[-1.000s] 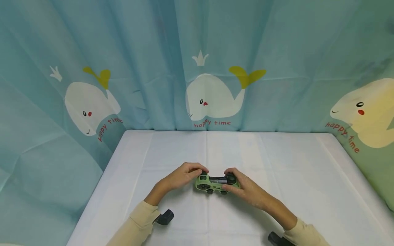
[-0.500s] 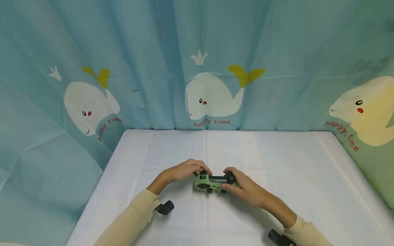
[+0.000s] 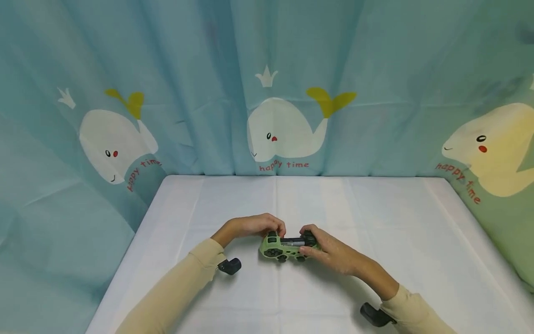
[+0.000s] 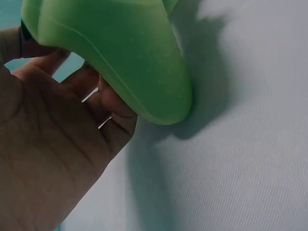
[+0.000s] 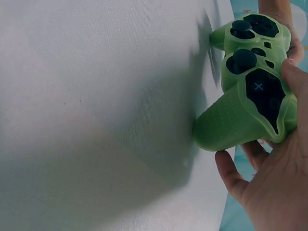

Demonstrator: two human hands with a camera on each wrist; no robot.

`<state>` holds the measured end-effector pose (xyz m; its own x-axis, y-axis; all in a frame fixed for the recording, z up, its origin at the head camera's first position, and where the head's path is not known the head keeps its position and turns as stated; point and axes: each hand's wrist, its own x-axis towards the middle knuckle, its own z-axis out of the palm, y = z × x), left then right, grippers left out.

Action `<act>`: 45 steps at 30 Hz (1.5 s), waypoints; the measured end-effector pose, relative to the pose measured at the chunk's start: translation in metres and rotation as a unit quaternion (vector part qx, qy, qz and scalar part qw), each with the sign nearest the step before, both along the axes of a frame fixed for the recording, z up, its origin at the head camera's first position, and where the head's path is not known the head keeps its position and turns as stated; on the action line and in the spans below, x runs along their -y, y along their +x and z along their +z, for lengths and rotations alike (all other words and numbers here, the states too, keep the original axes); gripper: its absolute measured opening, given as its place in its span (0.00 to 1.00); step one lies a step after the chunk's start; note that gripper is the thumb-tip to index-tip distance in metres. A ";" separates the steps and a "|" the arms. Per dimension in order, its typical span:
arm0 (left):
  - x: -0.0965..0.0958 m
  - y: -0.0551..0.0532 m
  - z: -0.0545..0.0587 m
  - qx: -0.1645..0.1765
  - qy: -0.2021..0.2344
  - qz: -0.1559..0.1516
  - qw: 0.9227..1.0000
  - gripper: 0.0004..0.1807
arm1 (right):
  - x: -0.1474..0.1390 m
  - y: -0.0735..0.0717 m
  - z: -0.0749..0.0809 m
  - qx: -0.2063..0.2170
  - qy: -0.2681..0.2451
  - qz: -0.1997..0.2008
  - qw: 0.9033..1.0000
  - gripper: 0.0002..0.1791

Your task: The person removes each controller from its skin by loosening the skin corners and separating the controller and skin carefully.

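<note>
A game controller (image 3: pixel 288 248) in a light green, soft-looking cover is held just above the white table, its shoulder-button edge tilted up. Black sticks and buttons show through the cover's openings in the right wrist view. My right hand (image 3: pixel 333 250) grips the controller's right end, thumb on the face and fingers around behind. At the other end my left hand (image 3: pixel 256 224) holds the upper left corner with bent fingers. The left wrist view shows those fingers behind the green handle (image 4: pixel 144 72); the left thumb is mostly hidden there.
A white cloth covers the table (image 3: pixel 367 213). Blue-green curtains (image 3: pixel 200 93) printed with white whales hang along its back and sides. Black wrist-camera mounts (image 3: pixel 230 266) stick out from both beige sleeves.
My left hand has shifted right and farther over the controller's top edge, its wrist lifted and fingers bent more. The right hand keeps its grip; the head view has shifted slightly.
</note>
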<state>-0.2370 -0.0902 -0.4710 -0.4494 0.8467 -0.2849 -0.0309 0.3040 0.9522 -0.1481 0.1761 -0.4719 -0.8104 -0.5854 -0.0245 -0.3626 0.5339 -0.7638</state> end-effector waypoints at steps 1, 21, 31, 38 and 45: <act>-0.001 0.000 0.001 0.002 0.005 -0.008 1.000 0.14 | 0.000 0.000 0.000 -0.004 0.006 -0.002 1.000 0.28; 0.016 -0.016 -0.016 0.172 0.039 -0.060 0.983 0.13 | 0.004 0.002 0.002 -0.027 0.043 -0.027 0.998 0.31; 0.009 -0.015 -0.017 0.196 0.033 -0.033 0.980 0.16 | 0.004 0.003 0.000 -0.037 0.049 -0.056 0.997 0.31; 0.013 -0.018 -0.022 0.216 0.047 -0.028 0.975 0.15 | 0.007 0.003 0.002 -0.042 0.059 -0.069 0.995 0.29; 0.011 -0.019 -0.025 0.227 0.069 -0.050 0.970 0.19 | 0.008 0.002 0.001 -0.029 0.048 -0.076 0.996 0.30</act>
<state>-0.2560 -0.1011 -0.4963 -0.2186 0.9233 -0.3158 -0.4331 0.1982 0.8793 -0.1462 0.1677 -0.4712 -0.8909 -0.4534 -0.0253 -0.3144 0.6559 -0.6863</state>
